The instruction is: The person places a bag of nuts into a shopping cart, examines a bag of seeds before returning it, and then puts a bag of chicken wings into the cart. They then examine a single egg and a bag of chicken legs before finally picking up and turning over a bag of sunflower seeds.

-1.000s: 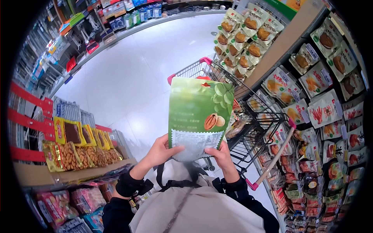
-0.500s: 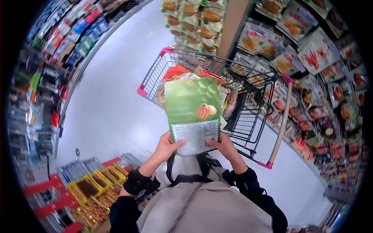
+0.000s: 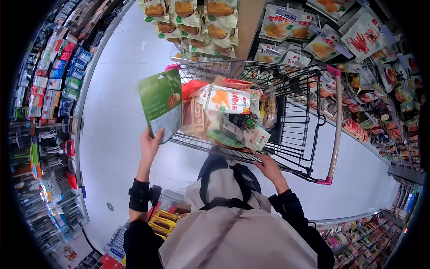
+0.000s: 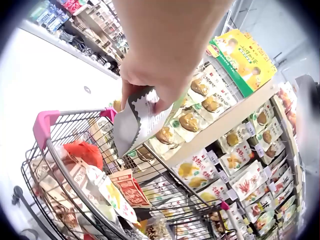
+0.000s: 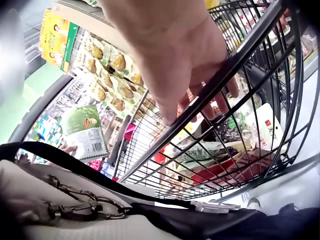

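A green pouch (image 3: 160,96) with a nut picture and a white label panel is in my left hand (image 3: 151,144), which pinches its lower edge. It stands just left of the shopping cart (image 3: 309,168); the left wrist view shows the pouch (image 4: 142,117) bent, close over the cart's front end. My right hand (image 3: 271,171) is at the cart's near side rim. In the right wrist view the right hand (image 5: 182,65) reaches over the black rim (image 5: 205,97), fingers spread and partly hidden behind it. Several food packages, including a white pouch (image 3: 226,99), fill the basket's front part.
Hanging snack pouches (image 3: 219,22) cover a rack beyond the cart. More pouches (image 3: 320,42) line the right-hand shelves. Household goods (image 3: 58,67) line the left shelf across a pale floor (image 3: 107,148). Yellow packs (image 3: 163,222) sit low beside my left arm.
The right hand let go of the green pouch and moved right to the cart rim. The left hand carried the pouch left, uncovering the cart's contents. The view turned, bringing the cart closer.
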`<state>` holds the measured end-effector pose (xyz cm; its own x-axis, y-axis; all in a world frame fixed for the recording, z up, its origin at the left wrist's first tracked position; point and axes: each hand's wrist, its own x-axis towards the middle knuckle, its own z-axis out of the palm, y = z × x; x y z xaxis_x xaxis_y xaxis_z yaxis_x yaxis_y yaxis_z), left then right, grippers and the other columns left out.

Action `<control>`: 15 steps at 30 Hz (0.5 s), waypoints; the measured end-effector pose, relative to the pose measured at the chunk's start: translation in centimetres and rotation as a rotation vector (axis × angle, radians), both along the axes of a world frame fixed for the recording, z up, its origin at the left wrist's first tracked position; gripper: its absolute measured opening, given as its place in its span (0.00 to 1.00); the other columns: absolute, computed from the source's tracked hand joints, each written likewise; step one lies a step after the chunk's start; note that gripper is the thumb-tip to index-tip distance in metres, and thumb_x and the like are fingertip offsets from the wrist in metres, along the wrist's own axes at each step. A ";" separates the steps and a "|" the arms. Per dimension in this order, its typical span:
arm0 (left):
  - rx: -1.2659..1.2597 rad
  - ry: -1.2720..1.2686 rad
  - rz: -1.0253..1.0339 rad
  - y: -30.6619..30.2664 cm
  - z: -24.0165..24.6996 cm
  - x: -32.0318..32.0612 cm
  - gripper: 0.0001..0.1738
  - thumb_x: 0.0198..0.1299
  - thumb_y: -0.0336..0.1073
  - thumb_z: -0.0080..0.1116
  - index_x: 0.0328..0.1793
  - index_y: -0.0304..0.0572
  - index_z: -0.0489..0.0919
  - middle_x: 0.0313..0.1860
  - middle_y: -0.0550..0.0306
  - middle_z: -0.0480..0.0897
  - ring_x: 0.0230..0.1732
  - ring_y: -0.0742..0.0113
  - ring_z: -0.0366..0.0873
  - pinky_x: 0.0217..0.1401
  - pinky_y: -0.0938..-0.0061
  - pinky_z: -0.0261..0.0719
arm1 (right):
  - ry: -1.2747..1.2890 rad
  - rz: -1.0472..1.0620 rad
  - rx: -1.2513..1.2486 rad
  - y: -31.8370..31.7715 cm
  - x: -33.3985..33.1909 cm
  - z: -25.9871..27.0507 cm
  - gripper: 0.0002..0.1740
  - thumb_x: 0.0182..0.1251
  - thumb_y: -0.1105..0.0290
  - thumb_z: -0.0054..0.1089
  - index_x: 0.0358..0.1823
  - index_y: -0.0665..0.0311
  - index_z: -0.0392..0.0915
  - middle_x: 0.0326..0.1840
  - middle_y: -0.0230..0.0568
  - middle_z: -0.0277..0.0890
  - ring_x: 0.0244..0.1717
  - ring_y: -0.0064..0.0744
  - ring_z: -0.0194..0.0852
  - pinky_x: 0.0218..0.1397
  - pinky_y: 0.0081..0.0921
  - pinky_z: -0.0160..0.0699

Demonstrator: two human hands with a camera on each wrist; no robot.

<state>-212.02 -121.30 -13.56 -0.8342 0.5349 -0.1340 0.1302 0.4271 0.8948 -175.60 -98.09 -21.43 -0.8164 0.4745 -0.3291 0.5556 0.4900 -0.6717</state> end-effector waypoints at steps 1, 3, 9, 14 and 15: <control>-0.044 -0.010 -0.036 0.9 -0.1 -1.0 0.16 0.54 0.31 0.57 0.47 0.29 0.73 0.35 0.55 0.80 0.35 0.74 0.75 0.39 0.78 0.74 | -0.046 -0.020 0.013 -0.4 -0.1 -0.1 0.16 0.58 0.61 0.55 0.45 0.59 0.75 0.45 0.40 0.74 0.47 0.44 0.70 0.49 0.33 0.69; -0.077 0.106 -0.119 2.2 -2.0 -3.4 0.16 0.53 0.30 0.57 0.47 0.29 0.73 0.34 0.53 0.80 0.34 0.74 0.75 0.38 0.78 0.74 | -0.115 0.004 0.042 -0.9 -0.4 0.2 0.15 0.57 0.60 0.55 0.43 0.58 0.76 0.43 0.38 0.75 0.46 0.43 0.70 0.48 0.33 0.69; -0.392 0.173 -0.333 6.5 -10.1 -6.8 0.22 0.48 0.32 0.60 0.51 0.34 0.72 0.29 0.46 0.81 0.27 0.66 0.79 0.32 0.72 0.76 | -0.055 -0.056 0.194 -2.3 -0.9 0.8 0.11 0.57 0.59 0.54 0.38 0.53 0.78 0.38 0.29 0.76 0.41 0.34 0.70 0.44 0.29 0.64; -0.388 0.350 -0.592 9.8 -14.6 -6.1 0.29 0.46 0.38 0.59 0.58 0.44 0.69 0.22 0.40 0.77 0.24 0.47 0.77 0.30 0.63 0.75 | -0.049 -0.092 0.199 -2.5 -1.0 0.7 0.10 0.56 0.60 0.54 0.36 0.53 0.79 0.38 0.28 0.76 0.42 0.32 0.70 0.46 0.28 0.62; -0.403 0.353 -0.643 10.3 -14.8 -6.0 0.28 0.47 0.37 0.59 0.58 0.45 0.69 0.24 0.40 0.77 0.27 0.47 0.77 0.32 0.62 0.75 | -0.049 -0.093 0.194 -2.5 -1.0 0.6 0.10 0.56 0.59 0.54 0.36 0.53 0.79 0.39 0.28 0.76 0.42 0.32 0.70 0.46 0.28 0.62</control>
